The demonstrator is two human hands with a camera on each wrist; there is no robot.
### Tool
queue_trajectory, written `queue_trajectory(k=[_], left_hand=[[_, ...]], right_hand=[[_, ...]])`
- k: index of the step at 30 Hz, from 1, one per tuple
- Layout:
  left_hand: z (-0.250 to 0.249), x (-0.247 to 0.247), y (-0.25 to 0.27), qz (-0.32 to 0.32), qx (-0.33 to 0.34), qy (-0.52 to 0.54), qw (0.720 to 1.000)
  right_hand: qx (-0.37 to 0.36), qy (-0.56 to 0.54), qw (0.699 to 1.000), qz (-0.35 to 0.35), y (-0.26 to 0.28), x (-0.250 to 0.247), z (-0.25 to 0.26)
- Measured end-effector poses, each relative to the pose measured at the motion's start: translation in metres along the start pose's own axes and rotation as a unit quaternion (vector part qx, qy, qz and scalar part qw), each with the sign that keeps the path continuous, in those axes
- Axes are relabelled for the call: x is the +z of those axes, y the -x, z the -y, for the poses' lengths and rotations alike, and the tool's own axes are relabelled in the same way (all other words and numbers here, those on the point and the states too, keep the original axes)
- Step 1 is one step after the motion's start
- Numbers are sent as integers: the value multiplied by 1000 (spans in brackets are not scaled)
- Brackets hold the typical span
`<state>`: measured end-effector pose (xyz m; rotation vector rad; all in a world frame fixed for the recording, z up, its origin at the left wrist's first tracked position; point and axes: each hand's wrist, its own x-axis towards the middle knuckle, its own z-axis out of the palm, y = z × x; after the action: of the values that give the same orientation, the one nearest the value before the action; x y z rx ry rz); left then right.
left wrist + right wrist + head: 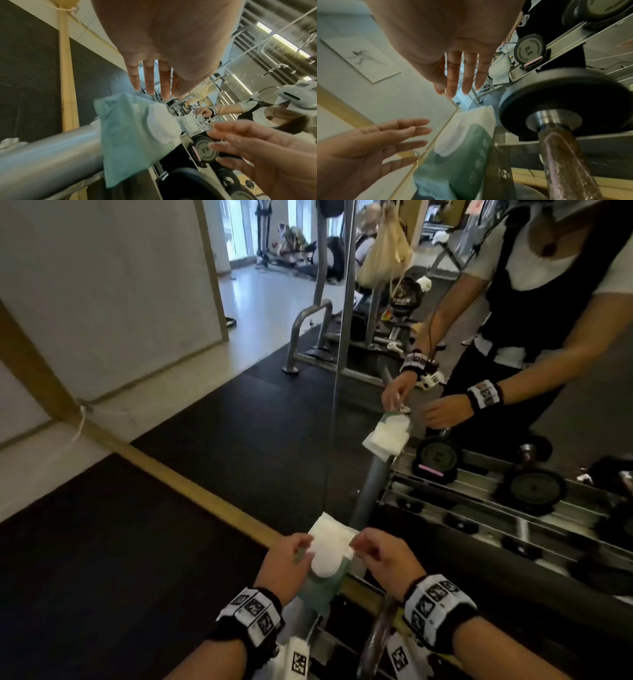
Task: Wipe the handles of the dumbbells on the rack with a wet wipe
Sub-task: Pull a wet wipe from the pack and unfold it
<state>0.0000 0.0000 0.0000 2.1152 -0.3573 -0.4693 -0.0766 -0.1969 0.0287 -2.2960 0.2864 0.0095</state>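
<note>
Daylight from far windows (236,227) leaves a sheen on the pale floor (270,299), while the dark mat (205,422) stays dim. Ceiling strip lights (283,39) glare in the left wrist view. Both wrist views bend at the edges, their nearest palms and wipes pack (130,135) blurred.

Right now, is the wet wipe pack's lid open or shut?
Shut, it seems: the white oval lid lies flat on the green pack, no wipe showing. Both hands are beside it.

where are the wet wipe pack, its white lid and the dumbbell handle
wet wipe pack (467,166): right wrist view, on its green side
white lid (163,125): left wrist view, on the lid's top face
dumbbell handle (565,162): right wrist view, on the bar's middle
</note>
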Motion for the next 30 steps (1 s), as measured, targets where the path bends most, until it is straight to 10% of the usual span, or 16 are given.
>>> queue_trajectory(k=[12,18,30], left_hand=[[29,56,-11,-56,-24,-142,988],[24,54,-13,-78,-35,-93,992],[23,32,-10,-214,-96,134,963]], right_hand=[[49,24,998,18,-23,53,-19],[112,-47,992,16,-19,43,-23],[42,213,968,129,-7,47,-18]])
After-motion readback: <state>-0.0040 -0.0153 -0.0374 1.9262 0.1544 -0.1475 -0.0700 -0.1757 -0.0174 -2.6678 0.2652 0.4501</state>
